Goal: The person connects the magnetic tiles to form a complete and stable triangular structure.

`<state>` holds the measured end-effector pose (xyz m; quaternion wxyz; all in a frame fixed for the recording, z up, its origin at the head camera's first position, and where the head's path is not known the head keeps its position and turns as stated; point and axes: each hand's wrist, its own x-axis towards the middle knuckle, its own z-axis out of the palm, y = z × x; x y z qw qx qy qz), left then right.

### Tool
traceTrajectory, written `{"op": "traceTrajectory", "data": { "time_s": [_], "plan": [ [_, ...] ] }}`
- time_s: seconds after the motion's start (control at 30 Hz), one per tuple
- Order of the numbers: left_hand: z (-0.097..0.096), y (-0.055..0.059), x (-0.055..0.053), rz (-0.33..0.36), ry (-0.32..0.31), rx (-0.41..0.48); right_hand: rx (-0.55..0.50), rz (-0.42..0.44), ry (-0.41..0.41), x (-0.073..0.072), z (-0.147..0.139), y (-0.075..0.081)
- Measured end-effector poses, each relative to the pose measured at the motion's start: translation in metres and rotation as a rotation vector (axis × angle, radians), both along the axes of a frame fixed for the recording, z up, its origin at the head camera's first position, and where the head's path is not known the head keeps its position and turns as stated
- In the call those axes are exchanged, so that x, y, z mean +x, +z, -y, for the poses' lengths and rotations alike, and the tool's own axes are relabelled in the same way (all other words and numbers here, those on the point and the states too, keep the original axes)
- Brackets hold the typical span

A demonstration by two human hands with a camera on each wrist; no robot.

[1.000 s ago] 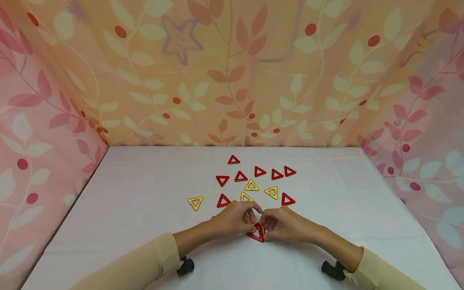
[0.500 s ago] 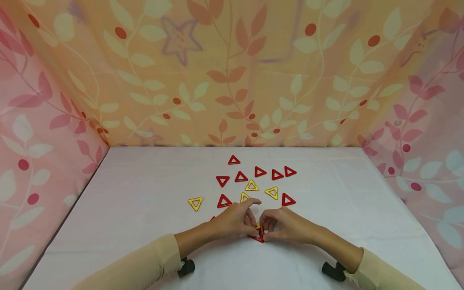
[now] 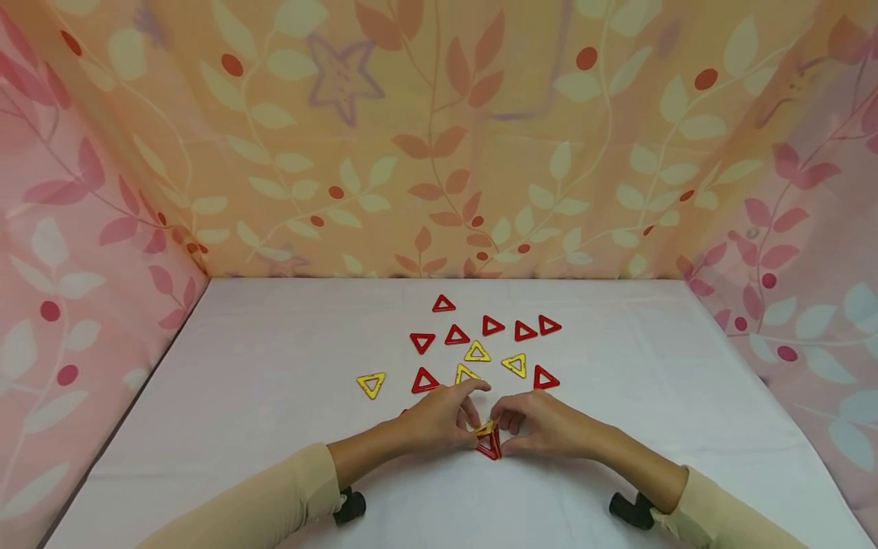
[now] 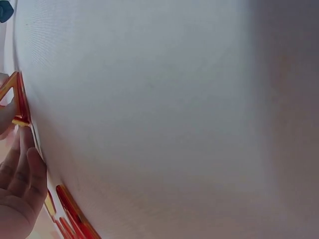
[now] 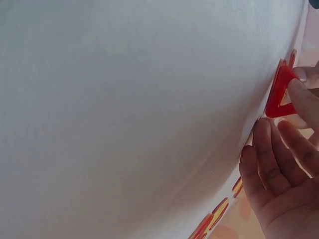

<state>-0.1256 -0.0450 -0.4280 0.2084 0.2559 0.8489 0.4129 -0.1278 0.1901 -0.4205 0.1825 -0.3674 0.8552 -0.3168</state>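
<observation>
In the head view, several triangle tiles are joined at the front middle, between both hands. A red triangle tile (image 3: 490,453) faces the camera, with a yellow triangle tile (image 3: 485,428) at its upper side. My left hand (image 3: 439,418) pinches this cluster from the left, its index finger stretched out above. From the right, my right hand (image 3: 545,425) pinches the cluster's edge with thumb and fingers. A red tile (image 5: 281,89) stands raised between left-hand fingers in the right wrist view. The left wrist view has an upright red tile (image 4: 21,99) at the right-hand fingers. Fingers partly hide the joints.
Beyond the hands, loose red tiles (image 3: 425,388) and yellow tiles (image 3: 371,377) lie flat and scattered on the white-covered table (image 3: 274,343). One yellow tile (image 3: 464,375) is partly behind the left hand. Patterned curtains (image 3: 439,137) enclose the back and sides.
The red tile between the hands has tilted and turned, and the yellow tile now shows at its upper side. The left index finger has lifted away from the cluster. The loose tiles stay put.
</observation>
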Motion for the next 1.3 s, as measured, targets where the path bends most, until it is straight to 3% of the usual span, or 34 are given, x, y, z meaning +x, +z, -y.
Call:
{"op": "traceTrajectory", "data": {
  "time_s": [0.27,0.53,0.97,1.3],
  "plan": [
    [0.003,-0.001,-0.002,-0.053,0.010,0.011,0.031,-0.085,-0.020,0.000,0.002,0.000],
    [0.000,0.002,-0.003,-0.028,0.021,0.051,0.078,-0.110,-0.036,0.001,0.009,0.000],
    [0.002,-0.001,-0.003,0.001,0.023,0.115,0.119,-0.110,-0.046,0.000,0.012,-0.002],
    [0.006,0.000,-0.005,0.030,0.010,0.132,0.078,-0.072,-0.033,-0.004,0.011,-0.002]
  ]
}}
